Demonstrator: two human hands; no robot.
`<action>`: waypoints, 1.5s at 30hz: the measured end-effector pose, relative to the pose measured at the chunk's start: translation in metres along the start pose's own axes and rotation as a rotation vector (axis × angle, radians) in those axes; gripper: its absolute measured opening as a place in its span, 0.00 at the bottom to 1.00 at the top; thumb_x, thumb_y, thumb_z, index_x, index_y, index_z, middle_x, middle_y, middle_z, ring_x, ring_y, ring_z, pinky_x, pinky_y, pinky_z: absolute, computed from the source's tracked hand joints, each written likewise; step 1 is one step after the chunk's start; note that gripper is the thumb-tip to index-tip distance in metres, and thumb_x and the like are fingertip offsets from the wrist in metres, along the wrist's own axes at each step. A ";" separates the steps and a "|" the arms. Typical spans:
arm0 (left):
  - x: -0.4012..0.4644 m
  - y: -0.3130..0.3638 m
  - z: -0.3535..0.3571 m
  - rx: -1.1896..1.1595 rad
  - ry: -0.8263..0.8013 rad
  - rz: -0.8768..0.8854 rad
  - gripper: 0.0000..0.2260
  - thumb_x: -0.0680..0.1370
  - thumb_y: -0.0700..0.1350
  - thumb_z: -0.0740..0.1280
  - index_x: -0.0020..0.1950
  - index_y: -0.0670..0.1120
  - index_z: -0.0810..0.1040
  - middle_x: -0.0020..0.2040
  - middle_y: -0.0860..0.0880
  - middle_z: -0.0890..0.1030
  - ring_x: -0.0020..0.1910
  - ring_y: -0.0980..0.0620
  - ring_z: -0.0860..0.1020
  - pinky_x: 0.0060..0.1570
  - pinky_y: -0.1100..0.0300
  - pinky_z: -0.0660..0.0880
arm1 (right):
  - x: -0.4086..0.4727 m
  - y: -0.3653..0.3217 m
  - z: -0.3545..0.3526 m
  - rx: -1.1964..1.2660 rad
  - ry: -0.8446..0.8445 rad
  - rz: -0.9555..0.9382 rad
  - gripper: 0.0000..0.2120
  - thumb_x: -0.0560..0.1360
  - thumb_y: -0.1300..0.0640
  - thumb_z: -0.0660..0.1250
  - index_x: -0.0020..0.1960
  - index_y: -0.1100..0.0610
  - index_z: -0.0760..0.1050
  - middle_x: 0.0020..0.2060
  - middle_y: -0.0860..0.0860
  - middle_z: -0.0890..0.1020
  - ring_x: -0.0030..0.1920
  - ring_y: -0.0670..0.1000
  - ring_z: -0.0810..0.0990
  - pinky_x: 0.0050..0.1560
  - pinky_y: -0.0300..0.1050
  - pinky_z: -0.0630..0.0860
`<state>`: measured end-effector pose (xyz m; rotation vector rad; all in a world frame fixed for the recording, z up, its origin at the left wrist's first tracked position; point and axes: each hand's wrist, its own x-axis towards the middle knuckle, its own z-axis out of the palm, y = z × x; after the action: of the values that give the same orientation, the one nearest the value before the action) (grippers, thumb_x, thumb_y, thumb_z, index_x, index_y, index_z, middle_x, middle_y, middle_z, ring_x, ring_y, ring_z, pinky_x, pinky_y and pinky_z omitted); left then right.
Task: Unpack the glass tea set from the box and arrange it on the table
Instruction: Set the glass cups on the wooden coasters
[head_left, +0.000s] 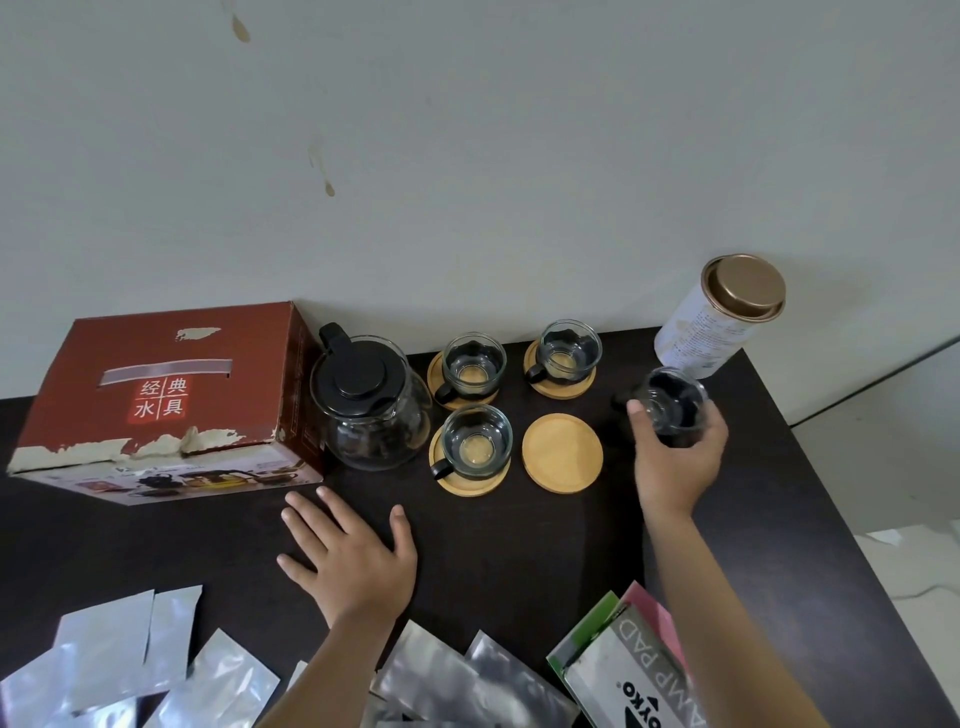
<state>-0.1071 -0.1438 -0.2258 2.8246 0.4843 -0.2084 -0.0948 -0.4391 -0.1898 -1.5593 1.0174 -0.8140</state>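
A glass teapot (370, 402) with a black lid stands beside the closed red box (166, 400) on the dark table (545, 545). Three glass cups with black handles sit on round bamboo coasters: one at the back left (474, 365), one at the back right (567, 352), one in front (475, 441). A fourth bamboo coaster (562, 453) lies bare. My right hand (675, 457) grips a fourth glass cup (672, 402), to the right of the bare coaster. My left hand (348, 556) rests flat on the table, fingers spread, holding nothing.
A white tin (711, 322) with a bronze lid stands at the back right by the wall. Several silver foil pouches (109, 654) lie along the near edge. A stamp pad pack (623, 670) lies at the near right. The table's right edge runs close to my right hand.
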 end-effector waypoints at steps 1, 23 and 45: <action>0.000 0.000 0.000 0.002 -0.002 0.000 0.40 0.73 0.65 0.48 0.76 0.38 0.52 0.77 0.36 0.48 0.76 0.39 0.46 0.67 0.32 0.53 | -0.009 -0.001 0.000 -0.002 -0.052 -0.017 0.39 0.62 0.48 0.80 0.69 0.51 0.68 0.63 0.46 0.75 0.63 0.46 0.75 0.64 0.46 0.74; 0.000 0.000 -0.002 -0.029 0.016 0.001 0.39 0.74 0.65 0.49 0.76 0.39 0.50 0.77 0.37 0.47 0.77 0.40 0.45 0.68 0.34 0.51 | -0.057 0.003 -0.001 -0.190 -0.578 -0.103 0.50 0.61 0.52 0.81 0.75 0.52 0.58 0.70 0.45 0.67 0.70 0.43 0.65 0.69 0.39 0.62; -0.054 0.246 -0.047 -0.592 0.089 0.733 0.37 0.72 0.61 0.66 0.72 0.39 0.62 0.69 0.43 0.68 0.69 0.49 0.63 0.68 0.59 0.62 | 0.095 -0.099 -0.047 -0.185 -0.220 -0.437 0.16 0.72 0.57 0.71 0.58 0.59 0.75 0.51 0.48 0.75 0.53 0.47 0.74 0.49 0.22 0.64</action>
<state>-0.0684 -0.3709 -0.1126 2.2387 -0.4243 0.1826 -0.0788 -0.5362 -0.0840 -2.0217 0.6114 -0.8332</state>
